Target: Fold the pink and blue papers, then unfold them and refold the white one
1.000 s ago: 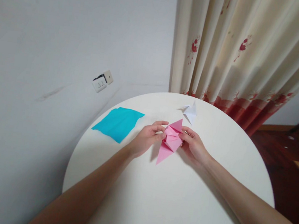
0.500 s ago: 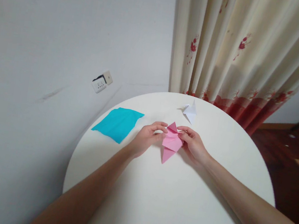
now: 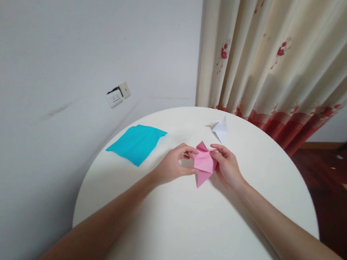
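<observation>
A pink folded origami paper (image 3: 204, 161) is between my hands, a little above or on the table; I cannot tell which. One pointed flap sticks up at its far end and another points toward me. My right hand (image 3: 227, 167) grips its right edge, thumb on top and some fingers hidden behind. On the left side, my left hand (image 3: 173, 164) has its fingertips at the paper's edge and its thumb by the lower flap, with a gap between thumb and fingers. A white origami figure (image 3: 220, 130) stands beyond the pink one.
Everything rests on a round white table (image 3: 170, 241). A blue cloth-like or paper sheet (image 3: 137, 143) lies at its left. Behind are a wall with a socket (image 3: 114, 97) and a cream curtain (image 3: 268, 53) with red flowers.
The pink paper has shifted slightly right and turned, its near flap swinging to the right. My left thumb has moved down to the lower flap, away from the fingers.
</observation>
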Available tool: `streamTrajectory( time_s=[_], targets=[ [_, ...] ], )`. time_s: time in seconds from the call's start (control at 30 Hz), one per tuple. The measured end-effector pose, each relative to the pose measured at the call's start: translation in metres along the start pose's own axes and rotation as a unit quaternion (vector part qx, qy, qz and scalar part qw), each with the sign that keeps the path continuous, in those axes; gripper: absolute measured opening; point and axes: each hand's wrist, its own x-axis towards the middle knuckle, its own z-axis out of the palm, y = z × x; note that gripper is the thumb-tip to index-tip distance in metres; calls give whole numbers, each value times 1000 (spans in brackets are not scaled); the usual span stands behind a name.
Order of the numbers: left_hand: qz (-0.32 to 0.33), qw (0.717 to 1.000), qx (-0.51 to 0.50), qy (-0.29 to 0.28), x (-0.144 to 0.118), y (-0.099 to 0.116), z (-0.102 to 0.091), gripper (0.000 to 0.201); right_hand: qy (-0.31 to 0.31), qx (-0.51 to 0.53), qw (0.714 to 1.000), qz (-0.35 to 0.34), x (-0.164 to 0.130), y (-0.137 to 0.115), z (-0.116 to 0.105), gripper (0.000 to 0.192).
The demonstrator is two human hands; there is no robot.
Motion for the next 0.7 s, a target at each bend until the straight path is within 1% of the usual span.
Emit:
streamTrajectory(
  time_s=[0.1, 0.27, 0.6, 0.7],
  targets=[
    [1, 1000, -16, 10, 0, -3, 2, 42, 0, 0, 1000, -5, 0, 0, 0, 37],
    [-18, 999, -31, 5, 2, -1, 1, 37, 1, -12, 999, -36, -1, -2, 0, 36],
    [-14, 999, 16, 43, 3, 2, 1, 27, 9, -57, 992, -108, -4, -5, 1, 35],
    [-3, 998, 28, 54, 4, 1, 0, 24, 7, -55, 992, -116, -5, -6, 2, 36]
  ],
)
